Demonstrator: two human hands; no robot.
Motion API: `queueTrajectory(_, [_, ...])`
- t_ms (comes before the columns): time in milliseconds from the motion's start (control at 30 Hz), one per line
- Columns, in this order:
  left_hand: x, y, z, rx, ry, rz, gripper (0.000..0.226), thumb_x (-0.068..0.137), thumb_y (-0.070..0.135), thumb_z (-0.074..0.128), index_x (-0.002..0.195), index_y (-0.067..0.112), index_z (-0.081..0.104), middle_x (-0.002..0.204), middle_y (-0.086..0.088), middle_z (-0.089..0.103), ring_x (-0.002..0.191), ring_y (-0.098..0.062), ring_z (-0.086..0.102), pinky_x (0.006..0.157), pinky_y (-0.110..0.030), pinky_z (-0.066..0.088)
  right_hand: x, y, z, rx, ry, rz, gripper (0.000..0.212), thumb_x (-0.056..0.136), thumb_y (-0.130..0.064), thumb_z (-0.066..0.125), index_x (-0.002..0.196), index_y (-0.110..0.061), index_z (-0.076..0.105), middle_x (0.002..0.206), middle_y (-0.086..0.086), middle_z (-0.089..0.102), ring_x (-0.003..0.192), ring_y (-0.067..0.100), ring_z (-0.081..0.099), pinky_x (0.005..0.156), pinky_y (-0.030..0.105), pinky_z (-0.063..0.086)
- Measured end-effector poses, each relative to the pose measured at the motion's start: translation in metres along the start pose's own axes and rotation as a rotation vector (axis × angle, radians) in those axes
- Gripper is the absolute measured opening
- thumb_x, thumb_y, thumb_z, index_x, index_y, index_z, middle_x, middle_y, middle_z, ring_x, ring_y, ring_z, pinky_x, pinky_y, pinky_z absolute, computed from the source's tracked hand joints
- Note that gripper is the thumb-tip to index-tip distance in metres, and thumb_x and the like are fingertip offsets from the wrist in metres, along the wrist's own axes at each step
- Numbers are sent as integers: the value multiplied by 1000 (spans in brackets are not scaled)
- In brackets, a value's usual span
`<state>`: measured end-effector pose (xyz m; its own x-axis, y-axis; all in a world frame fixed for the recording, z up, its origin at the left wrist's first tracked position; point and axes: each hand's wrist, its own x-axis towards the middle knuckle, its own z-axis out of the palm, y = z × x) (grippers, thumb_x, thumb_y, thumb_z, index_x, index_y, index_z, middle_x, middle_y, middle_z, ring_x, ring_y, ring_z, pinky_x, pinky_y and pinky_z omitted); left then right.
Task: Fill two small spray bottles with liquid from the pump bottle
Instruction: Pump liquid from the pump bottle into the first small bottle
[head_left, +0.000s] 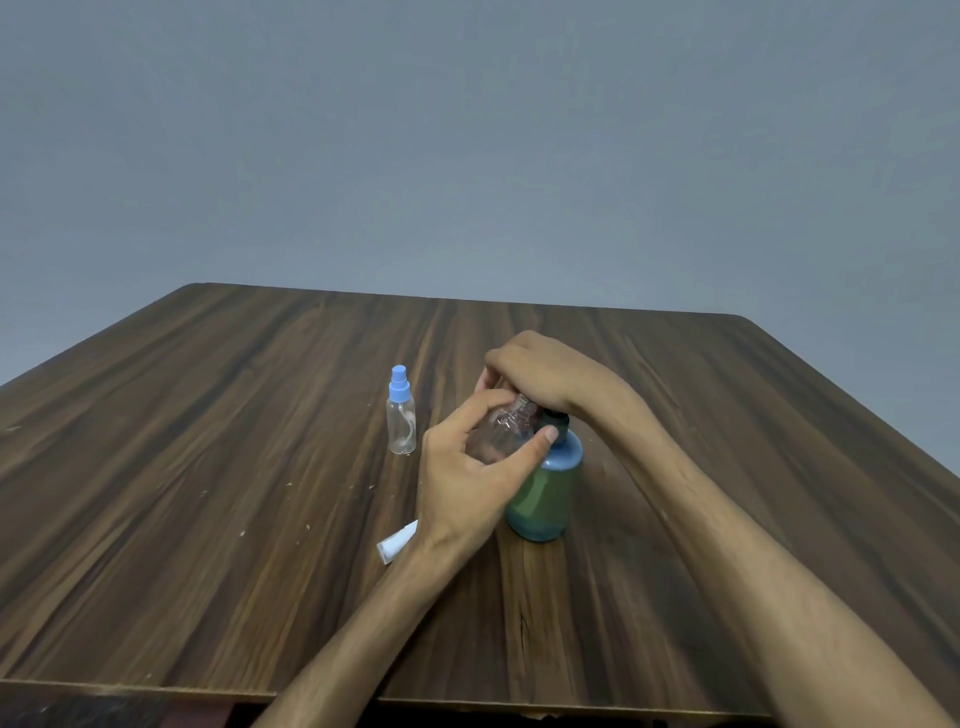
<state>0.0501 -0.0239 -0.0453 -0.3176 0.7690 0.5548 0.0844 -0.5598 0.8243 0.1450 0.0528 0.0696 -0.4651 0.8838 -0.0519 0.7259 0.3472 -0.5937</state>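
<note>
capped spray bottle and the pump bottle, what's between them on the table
In the head view, the left hand holding the uncapped clear bottle sits between the capped spray bottle and the pump bottle.

Two bottles, a cap and two hands near the middle of the bench.

The pump bottle (543, 491) stands upright on the bench (208, 493), right of centre. The right hand (545, 376) lies on top of it, over the pump head. Just left of the pump bottle's neck, the left hand (467, 478) holds an open spray bottle (501, 428) off the bench, tilted, its mouth up against the pump head. The second spray bottle (401, 413) stands upright farther left, apart from both hands, its sprayer on. A loose cap (397, 543) lies on the bench under the left wrist, nearer the person than the other things.
</note>
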Motion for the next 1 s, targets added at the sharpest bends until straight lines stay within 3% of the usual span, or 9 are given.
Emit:
queueTrajectory(100, [0,0,-2,-5,-13,-1,34,79,25,96,106,34,79,110,6,84,110,-11,80,95,-28,65,2,0,1,-21,-29,-3,44,97,-17,40,78,-18,80,104,-1,82,94,26,73,84,43,55])
queueTrajectory(233, [2,2,-3,-6,-34,-31,33,81,6,96,106,20,80,106,9,84,103,-8,80,89,-21,63,1,-3,-3,-32,-36,-10,45,100,-18,39,79,-18,79,99,2,82,85,20,70,75,34,50])
queueTrajectory(333, [5,3,-3,24,-34,-20,36,80,5,96,107,21,79,103,10,83,97,-3,79,86,-18,61,4,-2,0,-70,-12,1,42,97,-19,42,75,-21,78,102,4,81,92,24,73,80,38,54])
queueTrajectory(500, [5,2,-5,56,-33,14,36,80,8,97,108,20,78,101,7,82,96,-5,79,85,-18,61,4,-2,-1,-150,0,-10,40,98,-23,41,71,-24,70,95,2,73,89,25,68,74,37,49])
queueTrajectory(700, [5,0,-6,58,-39,15,34,80,7,97,109,11,79,101,1,83,96,-6,79,86,-18,61,6,-2,3,-145,-31,31,37,93,-30,38,85,-11,69,111,16,75,84,24,58,78,43,46])
queueTrajectory(767, [5,-2,-7,73,-49,31,34,80,6,96,110,7,80,101,2,83,95,-4,79,85,-17,61,4,-3,2,-133,-14,16,37,93,-27,39,75,-12,67,105,13,77,80,22,61,75,40,47])
queueTrajectory(900, [3,-3,-8,54,-45,23,35,79,4,96,110,3,80,100,3,83,95,-4,79,85,-17,60,3,-4,-3,-70,-22,6,42,99,-22,41,76,-16,76,92,4,79,78,20,67,75,38,51])
queueTrajectory(1000, [4,-1,-6,50,-51,34,33,79,2,96,106,12,79,96,6,82,92,-2,78,83,-15,59,8,2,3,-110,1,37,35,93,-25,45,70,-10,65,88,6,74,75,24,61,72,42,47])
